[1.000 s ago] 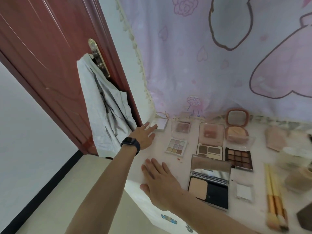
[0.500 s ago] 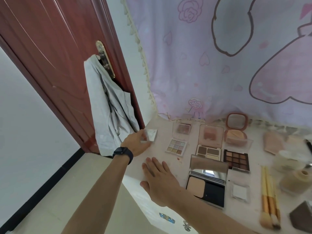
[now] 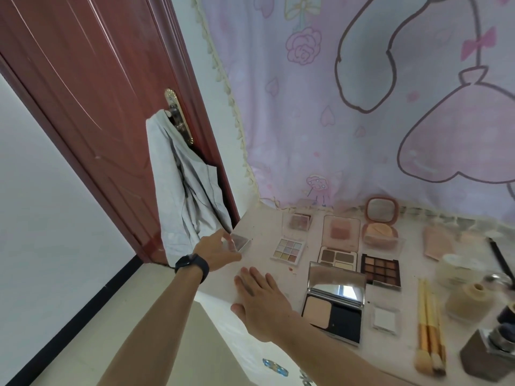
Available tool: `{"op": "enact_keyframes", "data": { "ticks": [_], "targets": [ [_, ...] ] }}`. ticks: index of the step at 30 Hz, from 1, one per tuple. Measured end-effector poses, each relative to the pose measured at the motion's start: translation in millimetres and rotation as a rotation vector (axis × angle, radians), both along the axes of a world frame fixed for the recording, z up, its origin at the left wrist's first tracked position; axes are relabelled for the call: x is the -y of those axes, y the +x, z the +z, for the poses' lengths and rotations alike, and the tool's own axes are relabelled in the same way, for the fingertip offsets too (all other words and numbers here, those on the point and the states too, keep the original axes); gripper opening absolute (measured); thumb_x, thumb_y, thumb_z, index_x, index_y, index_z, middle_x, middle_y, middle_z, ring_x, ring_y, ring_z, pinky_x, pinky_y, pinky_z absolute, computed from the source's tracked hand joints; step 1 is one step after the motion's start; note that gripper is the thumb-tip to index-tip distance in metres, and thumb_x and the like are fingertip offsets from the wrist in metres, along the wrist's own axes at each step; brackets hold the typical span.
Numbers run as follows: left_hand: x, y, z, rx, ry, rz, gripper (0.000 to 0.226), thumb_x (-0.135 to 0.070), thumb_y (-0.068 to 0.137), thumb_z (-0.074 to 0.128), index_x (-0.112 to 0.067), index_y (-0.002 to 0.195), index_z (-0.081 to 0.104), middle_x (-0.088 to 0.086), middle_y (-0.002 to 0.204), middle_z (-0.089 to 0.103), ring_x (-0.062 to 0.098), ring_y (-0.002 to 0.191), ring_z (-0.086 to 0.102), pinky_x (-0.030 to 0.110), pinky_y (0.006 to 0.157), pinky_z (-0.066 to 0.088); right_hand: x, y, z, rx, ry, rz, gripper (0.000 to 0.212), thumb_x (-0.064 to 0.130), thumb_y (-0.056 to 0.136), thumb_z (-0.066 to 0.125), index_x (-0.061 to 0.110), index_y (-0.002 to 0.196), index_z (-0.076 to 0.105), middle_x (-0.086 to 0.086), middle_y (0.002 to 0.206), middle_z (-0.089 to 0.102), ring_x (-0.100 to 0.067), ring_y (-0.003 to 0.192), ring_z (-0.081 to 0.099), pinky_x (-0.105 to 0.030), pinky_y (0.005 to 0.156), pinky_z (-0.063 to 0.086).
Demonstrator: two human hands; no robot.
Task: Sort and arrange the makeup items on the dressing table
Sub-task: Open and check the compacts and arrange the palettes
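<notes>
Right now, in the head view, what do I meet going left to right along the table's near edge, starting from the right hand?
Right hand flat on the table → open powder compact → white-pan case → yellow-handled brushes → dark square bottle.

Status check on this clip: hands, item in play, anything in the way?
Left hand pinching small clear case near the table's left edge. Right hand flat on table, holding nothing. Pastel palette lies right of the case, apart.
</notes>
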State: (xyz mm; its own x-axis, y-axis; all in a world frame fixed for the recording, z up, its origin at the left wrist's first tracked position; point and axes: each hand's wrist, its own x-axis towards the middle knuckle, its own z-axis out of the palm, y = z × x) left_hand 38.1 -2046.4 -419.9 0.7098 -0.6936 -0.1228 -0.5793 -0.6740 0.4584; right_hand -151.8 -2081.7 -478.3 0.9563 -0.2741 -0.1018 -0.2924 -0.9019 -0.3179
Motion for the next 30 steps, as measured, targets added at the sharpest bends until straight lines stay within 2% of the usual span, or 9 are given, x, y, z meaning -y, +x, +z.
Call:
{"op": "enact_keyframes", "data": {
  "ticks": [4,8,10,12,16,19,23,27,30],
  "targets": [
    [-35.3,-14.0,13.5,-0.152,-0.158,0.095,0.050,-0.049,0.069,0.081,-0.032,0.111,0.059,-0.007,0.101,0.069,0.012,0.094,0.065,0.020,0.066,0.045,-0.7,2.9,11.5,-0.013,-0.022,0.001,0.064,0.041,0.108,0.031,0.008,0.159,0.011,-0.009,0.168,0.000,-0.028,0.154,-0.002,-0.048,0.124,0.006],
    [-63.1,-50.2,42.1,-0.249,-0.336,0.098,0.045,-0.042,0.073,0.082,-0.033,0.111,0.059,-0.004,0.104,0.069,0.013,0.097,0.066,0.028,0.079,0.051,11.1,-1.0,48.5,-0.104,0.034,0.023,0.041,0.021,0.100,0.044,0.005,0.137,0.050,-0.015,0.143,0.046,-0.032,0.134,0.044,-0.043,0.109,0.040],
    [-73.1,-71.2,58.5,-0.266,-0.398,0.058,0.048,-0.041,0.071,0.083,-0.032,0.111,0.059,-0.002,0.104,0.070,0.016,0.099,0.067,0.031,0.088,0.053,16.4,-9.9,68.3,-0.034,0.213,-0.051,0.024,0.016,0.098,0.043,0.016,0.103,0.067,-0.011,0.118,0.064,-0.028,0.109,0.061,-0.038,0.095,0.049],
    [-82.2,-92.3,74.3,-0.242,-0.428,0.000,0.049,-0.038,0.071,0.086,-0.034,0.111,0.058,-0.004,0.103,0.070,0.013,0.098,0.067,0.026,0.088,0.053,17.2,-27.8,88.3,0.167,0.623,-0.201,0.025,0.029,0.102,0.045,0.023,0.084,0.062,-0.006,0.096,0.069,-0.022,0.086,0.065,-0.036,0.081,0.050],
    [-92.1,-139.5,97.6,-0.120,-0.432,-0.175,0.054,-0.030,0.070,0.084,-0.037,0.115,0.055,-0.007,0.099,0.070,-0.001,0.092,0.063,0.009,0.076,0.046,16.3,-78.1,120.0,0.482,1.393,-0.463,0.032,0.036,0.105,0.044,0.011,0.109,0.065,-0.007,0.088,0.079,-0.025,0.080,0.076,-0.031,0.066,0.058],
    [-92.2,-177.7,105.6,-0.031,-0.394,-0.310,0.061,-0.035,0.066,0.078,-0.039,0.120,0.052,-0.007,0.103,0.067,-0.009,0.096,0.057,0.003,0.076,0.040,10.6,-120.8,129.0,0.598,1.453,-0.507,0.034,0.039,0.100,0.061,0.008,0.113,0.063,-0.007,0.079,0.077,-0.025,0.071,0.074,-0.030,0.059,0.057],
    [-89.1,-223.5,105.5,-0.021,-0.521,-0.380,0.069,-0.050,0.063,0.080,-0.040,0.125,0.051,-0.020,0.117,0.063,-0.005,0.111,0.056,0.012,0.082,0.047,3.1,-178.5,123.0,0.694,1.611,-0.587,0.016,0.009,0.093,0.069,0.001,0.106,0.067,-0.013,0.085,0.073,-0.021,0.066,0.071,-0.027,0.060,0.058],
    [-80.0,-267.4,80.5,-0.236,-0.738,-0.281,0.067,-0.059,0.064,0.081,-0.042,0.125,0.058,-0.017,0.109,0.069,0.002,0.110,0.061,0.026,0.092,0.053,-3.3,-229.0,112.4,0.700,1.960,-0.628,0.021,0.006,0.094,0.065,-0.005,0.111,0.069,-0.020,0.093,0.075,-0.019,0.067,0.073,-0.024,0.056,0.060],
    [-64.6,-297.9,60.0,-0.293,-0.745,-0.297,0.065,-0.058,0.063,0.082,-0.040,0.123,0.063,-0.012,0.110,0.070,0.005,0.110,0.063,0.034,0.095,0.054,-4.3,-257.8,100.2,0.690,1.947,-0.621,0.025,0.008,0.090,0.071,-0.006,0.111,0.071,-0.016,0.090,0.075,-0.017,0.067,0.073,-0.024,0.056,0.060]
  ]
}}
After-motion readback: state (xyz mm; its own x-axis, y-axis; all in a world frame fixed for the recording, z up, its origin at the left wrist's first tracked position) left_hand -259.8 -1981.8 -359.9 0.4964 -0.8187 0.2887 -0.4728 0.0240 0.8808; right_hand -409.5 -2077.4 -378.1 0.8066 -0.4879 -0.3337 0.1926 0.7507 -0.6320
